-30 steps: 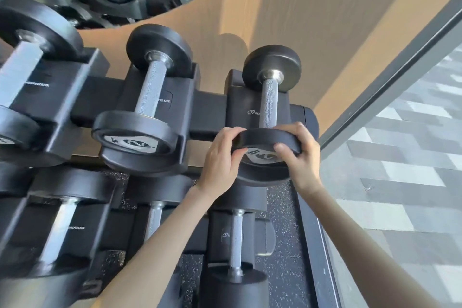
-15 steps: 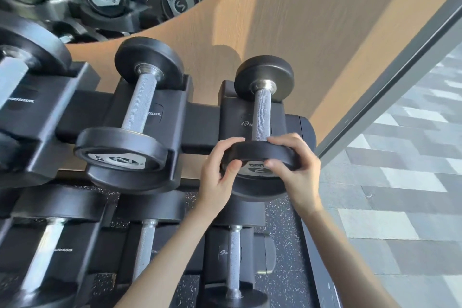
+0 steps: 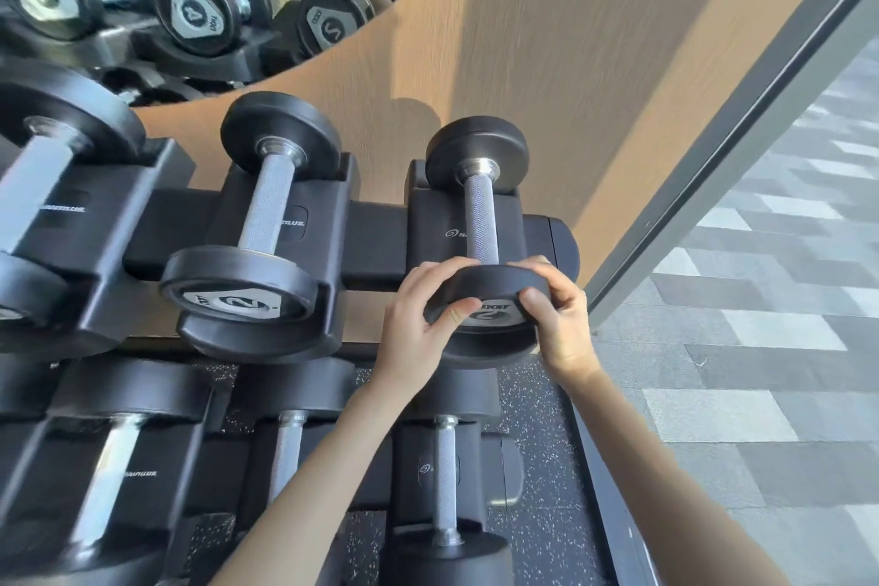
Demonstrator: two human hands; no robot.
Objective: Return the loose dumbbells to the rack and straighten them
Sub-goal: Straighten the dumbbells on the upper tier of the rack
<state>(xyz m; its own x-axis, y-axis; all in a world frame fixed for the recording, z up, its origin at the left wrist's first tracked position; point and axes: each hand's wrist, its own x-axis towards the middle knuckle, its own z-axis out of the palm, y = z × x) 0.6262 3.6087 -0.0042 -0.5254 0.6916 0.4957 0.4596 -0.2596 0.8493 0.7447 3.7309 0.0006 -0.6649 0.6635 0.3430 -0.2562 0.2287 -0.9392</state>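
The small dumbbell (image 3: 480, 219) lay in the last cradle at the right end of the upper row of the rack (image 3: 380, 243). It had two round black heads and a short silver handle with a rough, knurled surface. Its far head sat at the far end of the cradle, close to the wooden wall panel (image 3: 523, 38). Its near head pointed toward the person and carried a grey plate with dark print, which the thumbs partly covered, so the number could not be read.

Both hands grasped this near head. The left hand (image 3: 418, 328) held its left side, with fingers curled over the top rim and the thumb pressed on the face. The right hand (image 3: 561, 324) held the right side in the same manner.

Just to the left, in the next cradle, rested a bigger dumbbell marked 2 (image 3: 266, 205), with the same black heads and silver handle. Another small dumbbell (image 3: 447, 476) lay in the lower row, under the hands. A mirror (image 3: 190, 14) at the far left reflected more dumbbells. At the right was a floor of grey tiles (image 3: 761, 371).
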